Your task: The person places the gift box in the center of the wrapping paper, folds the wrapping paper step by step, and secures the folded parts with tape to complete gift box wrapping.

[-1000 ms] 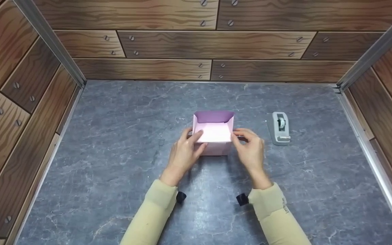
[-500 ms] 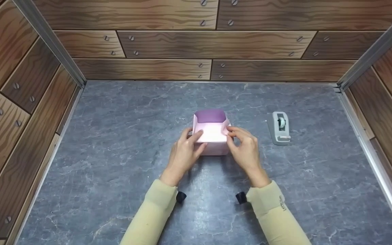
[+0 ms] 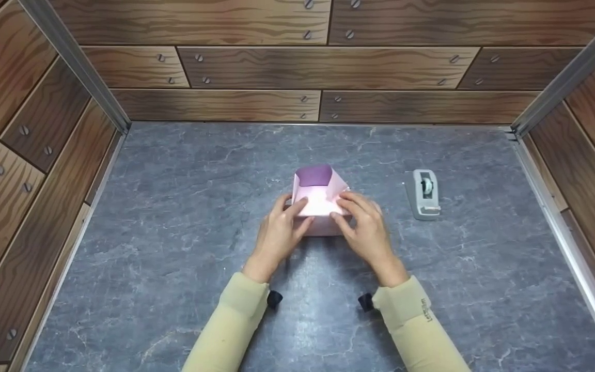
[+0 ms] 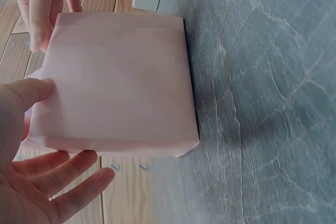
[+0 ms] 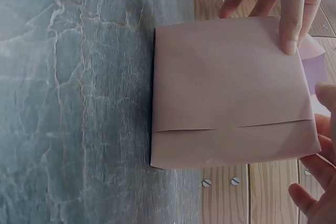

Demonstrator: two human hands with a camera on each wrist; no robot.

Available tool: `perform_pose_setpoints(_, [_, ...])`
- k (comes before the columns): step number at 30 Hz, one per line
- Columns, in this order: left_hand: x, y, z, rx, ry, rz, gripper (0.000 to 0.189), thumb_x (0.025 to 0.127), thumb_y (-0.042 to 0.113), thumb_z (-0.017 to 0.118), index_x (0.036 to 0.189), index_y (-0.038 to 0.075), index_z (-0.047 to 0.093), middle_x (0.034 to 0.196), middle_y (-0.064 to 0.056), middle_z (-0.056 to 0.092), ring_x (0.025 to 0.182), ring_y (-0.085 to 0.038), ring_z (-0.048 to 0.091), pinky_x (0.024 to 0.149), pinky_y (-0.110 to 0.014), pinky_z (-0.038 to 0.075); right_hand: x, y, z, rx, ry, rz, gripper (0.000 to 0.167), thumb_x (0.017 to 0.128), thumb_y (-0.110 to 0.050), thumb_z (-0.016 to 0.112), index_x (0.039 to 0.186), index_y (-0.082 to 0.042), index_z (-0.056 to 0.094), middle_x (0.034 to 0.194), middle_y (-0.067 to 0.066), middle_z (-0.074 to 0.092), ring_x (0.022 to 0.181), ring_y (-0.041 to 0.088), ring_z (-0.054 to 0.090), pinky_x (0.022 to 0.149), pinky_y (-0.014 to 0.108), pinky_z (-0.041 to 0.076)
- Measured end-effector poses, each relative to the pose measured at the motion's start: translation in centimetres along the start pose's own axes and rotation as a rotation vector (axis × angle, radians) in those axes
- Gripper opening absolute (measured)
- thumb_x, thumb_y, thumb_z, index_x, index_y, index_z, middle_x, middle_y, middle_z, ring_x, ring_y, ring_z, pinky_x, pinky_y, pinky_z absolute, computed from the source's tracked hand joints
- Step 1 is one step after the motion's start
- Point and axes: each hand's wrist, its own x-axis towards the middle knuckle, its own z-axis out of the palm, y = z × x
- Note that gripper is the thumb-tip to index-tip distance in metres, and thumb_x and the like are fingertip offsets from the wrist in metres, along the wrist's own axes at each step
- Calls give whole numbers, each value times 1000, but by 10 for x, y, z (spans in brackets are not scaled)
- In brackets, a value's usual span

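Pink box (image 3: 323,226) is set mid-way across the desk (image 3: 173,206) in the head view, gripped by the left hand (image 3: 279,227); its right flap (image 3: 337,183) has just been bent further inward, pinched by the right hand (image 3: 371,227), so closing seems barely begun. Left wrist: near face thumb-held. Right wrist: flap grip mostly hidden.

High head view, wrist views near pink box (image 4: 115,82)

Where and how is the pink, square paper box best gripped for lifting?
Take the pink, square paper box by its flat left and right sides, below the flaps, I'd judge: left hand from the left, right hand from the right. It stands on the grey marbled tabletop with those sides opposite each other, while its thin right flap leans inward and would likely bend.
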Motion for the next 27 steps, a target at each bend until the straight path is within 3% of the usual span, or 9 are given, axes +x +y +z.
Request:
perform_pose_setpoints(9, [-1, -1, 1, -3, -1, 3, 40, 90, 31, 73, 124, 12, 69, 127, -17, 57, 93, -29, 68, 74, -40, 57, 6, 0, 2, -8, -82, -10, 20, 89, -19, 74, 97, -2, 66, 128, 11, 63, 122, 28, 56, 103, 48, 38])
perform_pose_setpoints(22, [-1, -2, 1, -11, 23, 31, 39, 90, 31, 73, 123, 10, 69, 124, -16, 58, 97, -27, 67, 76, -39, 57, 11, -3, 4, -164, -247, -46, 42, 95, -38, 63, 129, -13, 64, 135, 9, 55, 126, 34, 45, 99, 52, 33])
perform_pose_setpoints(27, [-1, -1, 1, 0, 13, 18, 39, 90, 32, 72, 124, 12, 69, 126, -15, 58, 95, -28, 67, 76, -40, 57, 10, -1, -2, -111, -230, -56, 39, 95, -32, 65, 127, -11, 66, 135, 9, 57, 126, 33, 49, 100, 52, 34])
